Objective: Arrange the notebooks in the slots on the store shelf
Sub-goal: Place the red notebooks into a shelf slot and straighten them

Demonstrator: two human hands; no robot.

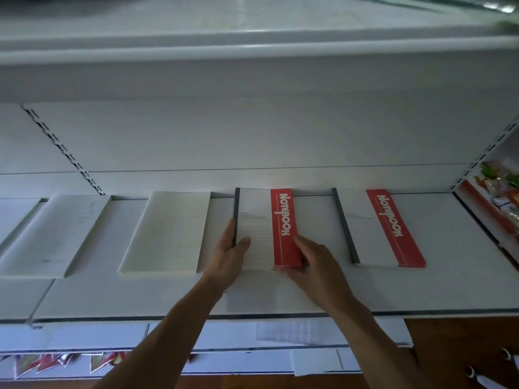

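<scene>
Seating step: left hand and right hand clamp the notebook stack sides; next, probably square it toward the shelf back edge.

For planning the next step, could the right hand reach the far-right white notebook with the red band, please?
Probably yes: the right hand grips the neighbouring red-banded notebook, and only bare white shelf separates it from the far-right notebook.

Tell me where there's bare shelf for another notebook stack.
The shelf is bare right of the right notebook stack, and along its front strip. Crowded around the held stack, left hand and right hand gripping it.
</scene>
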